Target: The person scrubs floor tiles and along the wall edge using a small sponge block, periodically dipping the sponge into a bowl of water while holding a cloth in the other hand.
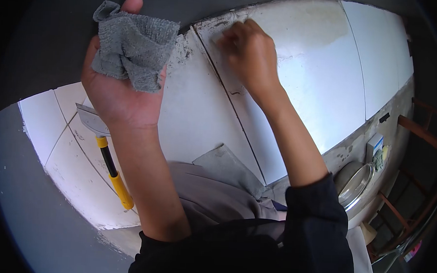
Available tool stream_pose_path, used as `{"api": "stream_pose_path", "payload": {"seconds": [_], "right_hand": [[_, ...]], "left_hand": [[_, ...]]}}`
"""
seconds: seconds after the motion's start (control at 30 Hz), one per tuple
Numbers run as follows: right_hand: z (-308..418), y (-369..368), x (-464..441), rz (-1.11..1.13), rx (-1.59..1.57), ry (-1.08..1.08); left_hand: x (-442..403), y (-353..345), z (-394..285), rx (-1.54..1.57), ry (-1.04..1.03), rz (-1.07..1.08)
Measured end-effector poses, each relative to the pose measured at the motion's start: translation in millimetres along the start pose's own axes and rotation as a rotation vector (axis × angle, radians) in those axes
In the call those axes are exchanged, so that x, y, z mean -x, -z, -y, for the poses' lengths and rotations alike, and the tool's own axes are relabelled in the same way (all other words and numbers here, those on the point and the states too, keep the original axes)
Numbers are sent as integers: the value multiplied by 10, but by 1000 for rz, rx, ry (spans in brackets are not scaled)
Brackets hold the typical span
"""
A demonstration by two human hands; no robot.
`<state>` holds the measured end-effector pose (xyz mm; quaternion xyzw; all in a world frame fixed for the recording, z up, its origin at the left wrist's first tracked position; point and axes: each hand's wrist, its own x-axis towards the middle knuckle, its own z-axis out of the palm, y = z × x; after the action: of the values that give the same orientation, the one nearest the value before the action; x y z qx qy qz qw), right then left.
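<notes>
One white tiled surface (315,87) fills most of the view, crossed by one wide dark seam (229,96) near the middle; farther left, two thinner seams meet in one crossing. Below comes one black garment (318,211) with two sleeves, both pushed back so that two bare forearms show, and one pair of grey-brown trousers (208,188).

One scraper (109,160) lies on the tiles just left of the left forearm, its single metal blade toward the top and its handle showing two yellow sections with one black section between them.

The left hand (124,103) is open, palm up, with one grey cloth (134,45) lying crumpled across the palm and fingers; one fingertip shows beyond its upper edge. The right hand (252,52) is over the tiles, right of the cloth and apart from it, fingers curled inward and blurred; whether they grip anything, I cannot tell.

One grey sheet (229,165) lies beside the trousers, reaching the dark seam. At the right edge are at least one round metal vessel (357,184), one blue-and-white box (374,145) near it, and one small black piece (384,117).
</notes>
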<state>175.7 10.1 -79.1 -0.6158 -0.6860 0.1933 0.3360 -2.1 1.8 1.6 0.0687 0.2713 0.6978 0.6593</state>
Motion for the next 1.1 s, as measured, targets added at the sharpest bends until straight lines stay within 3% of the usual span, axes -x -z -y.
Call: {"api": "stream_pose_path", "payload": {"seconds": [0.07,0.17,0.3,0.4,0.57,0.77,0.93,1.1], "right_hand": [[50,243,373,132,41,-69],[73,353,720,130,22,-116],[3,37,112,-16,154,5],[-42,24,-108,22,162,38],[157,415,845,190,78,-60],[247,123,623,83,184,33],[335,296,970,113,202,-85],[323,14,568,8,194,-72]], "left_hand": [[-17,114,-51,9,55,106],[16,47,-34,13,4,9],[-8,46,-18,0,11,61],[16,71,-28,5,1,50],[-15,82,-25,30,16,66],[2,66,-30,53,39,62],[-3,68,-15,76,6,-14],[15,56,-33,58,15,-22]]}}
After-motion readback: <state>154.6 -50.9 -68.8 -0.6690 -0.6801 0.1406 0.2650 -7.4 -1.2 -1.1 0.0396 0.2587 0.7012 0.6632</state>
